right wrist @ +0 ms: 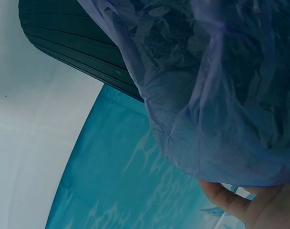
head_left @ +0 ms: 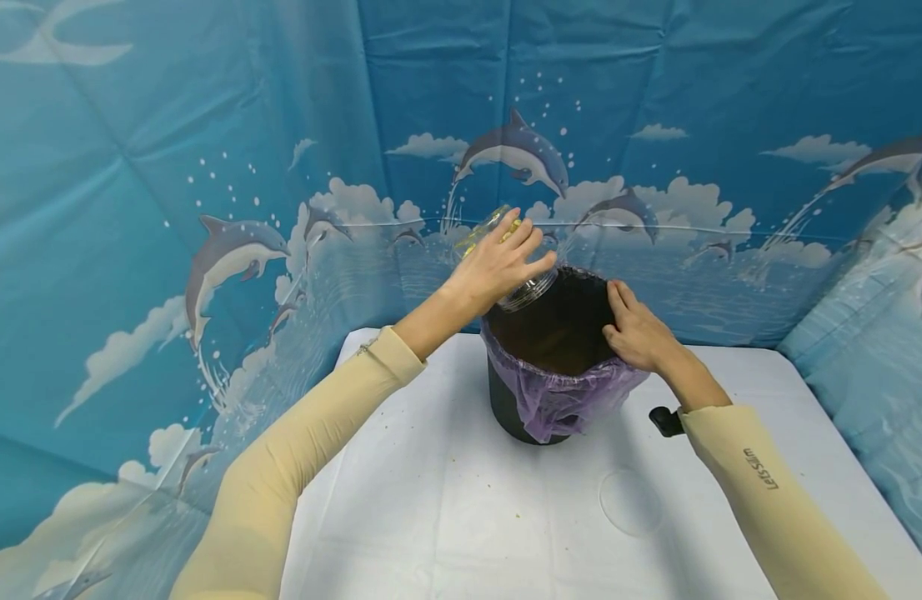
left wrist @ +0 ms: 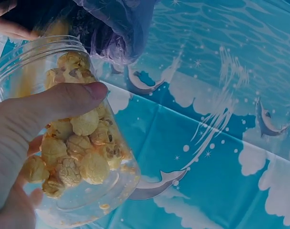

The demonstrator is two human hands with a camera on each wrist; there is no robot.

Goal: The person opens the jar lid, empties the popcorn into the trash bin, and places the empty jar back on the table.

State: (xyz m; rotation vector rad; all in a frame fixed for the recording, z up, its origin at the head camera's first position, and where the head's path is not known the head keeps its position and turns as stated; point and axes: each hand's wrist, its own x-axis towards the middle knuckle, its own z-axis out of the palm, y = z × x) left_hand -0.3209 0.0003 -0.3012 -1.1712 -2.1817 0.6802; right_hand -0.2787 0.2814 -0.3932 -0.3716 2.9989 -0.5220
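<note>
My left hand (head_left: 498, 262) grips a clear plastic jar (left wrist: 95, 205), its mouth tipped down over the opening of a black trash bin (head_left: 506, 404). Round caramel-coloured popcorn (left wrist: 78, 152) lies inside the jar, and a blurred yellowish streak shows near its mouth in the left wrist view. A thin purple trash bag (head_left: 558, 400) lines the bin and hangs over its rim. At the right side of that rim, my right hand (head_left: 641, 333) holds the bin through the bag, fingers at the edge. The bin's dark bottom is hidden.
A clear round lid (head_left: 630, 502) lies flat on the white table (head_left: 446, 517), right of the bin's front. Small crumbs dot the tabletop. Blue dolphin-print curtains (head_left: 318, 83) rise close behind the table and along both sides. A black device (head_left: 665, 422) sits at the right wrist.
</note>
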